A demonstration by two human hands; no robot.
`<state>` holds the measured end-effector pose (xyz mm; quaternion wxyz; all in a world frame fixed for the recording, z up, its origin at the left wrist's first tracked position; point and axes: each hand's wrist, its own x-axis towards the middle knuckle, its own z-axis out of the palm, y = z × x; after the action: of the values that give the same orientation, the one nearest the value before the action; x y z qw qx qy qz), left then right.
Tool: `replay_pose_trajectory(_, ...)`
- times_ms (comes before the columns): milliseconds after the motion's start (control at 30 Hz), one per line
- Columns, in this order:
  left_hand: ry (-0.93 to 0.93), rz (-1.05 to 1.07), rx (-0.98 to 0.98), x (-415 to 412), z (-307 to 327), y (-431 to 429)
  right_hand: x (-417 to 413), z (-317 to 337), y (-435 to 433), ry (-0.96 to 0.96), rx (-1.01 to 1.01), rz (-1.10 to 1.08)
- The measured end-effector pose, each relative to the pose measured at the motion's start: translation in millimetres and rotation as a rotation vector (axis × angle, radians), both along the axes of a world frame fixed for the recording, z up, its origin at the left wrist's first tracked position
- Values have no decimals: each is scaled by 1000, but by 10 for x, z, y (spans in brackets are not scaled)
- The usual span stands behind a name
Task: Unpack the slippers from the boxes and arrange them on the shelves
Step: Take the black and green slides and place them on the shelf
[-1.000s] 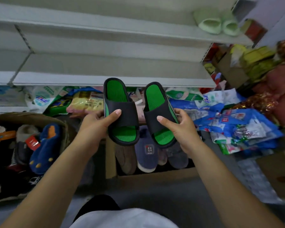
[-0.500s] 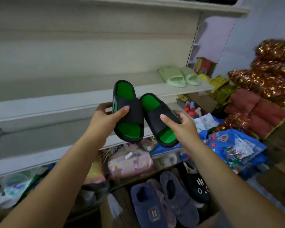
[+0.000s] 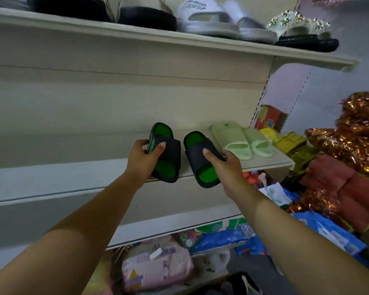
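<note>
Shelving fills the wall ahead. An upper shelf (image 3: 136,37) carries a row of black, white and jewelled slippers (image 3: 202,18) along its front edge. Below it, a plain back panel (image 3: 115,99) gives tall clearance down to the middle shelf (image 3: 73,177), whose surface runs open to the left of the person's hands. A pale green pair (image 3: 241,141) sits near the right end of this shelf.

The person holds a black-and-green pair over the middle shelf, toes pointing to the back panel, heels overhanging the front edge.

- The left hand (image 3: 144,158) grips the left slipper (image 3: 168,152): thumb laid across the strap, fingers curled round the outer side.
- The right hand (image 3: 224,167) grips the right slipper (image 3: 197,154) the same way: thumb on the strap, fingers wrapped round the outer side.

A narrow gap separates the two slippers. The right slipper lies just beside the pale green pair, apart from it. Whether the soles touch the shelf cannot be told.

Beneath, packaged goods (image 3: 158,271) fill the lowest level. Gold foil packs (image 3: 354,133) are stacked to the right, well apart from the hands.
</note>
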<state>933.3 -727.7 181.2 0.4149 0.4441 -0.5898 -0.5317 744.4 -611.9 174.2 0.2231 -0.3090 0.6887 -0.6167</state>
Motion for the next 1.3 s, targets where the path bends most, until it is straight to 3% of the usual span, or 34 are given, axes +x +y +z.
replay_pose_trajectory(200,-139,174,-101,-202,-214,-144,-310,-133,-514,-5,51,58)
replay_pose_trajectory(500,-551,335,-342,-287,-270,-72,-593,-275,-644,422,30,319)
replay_pose_trajectory(633,-619,194,-317,-263,-180,15,-665,-340,-678,399,129,367)
replay_pose_trajectory(800,-774,-71,-309,-179,-229,-84,-694,-374,-791,418,41,308)
replay_pose_trajectory(933,-889,-107,-364,-180,-241,-118,-728,-402,-800,467,36,241)
replay_pose_trajectory(1200,-768,16,-464,-238,-327,-40,-680,-460,-799,515,137,226)
replay_pose_trajectory(1300,-782,0,-473,-251,-305,-33,-655,-467,-812,633,128,99)
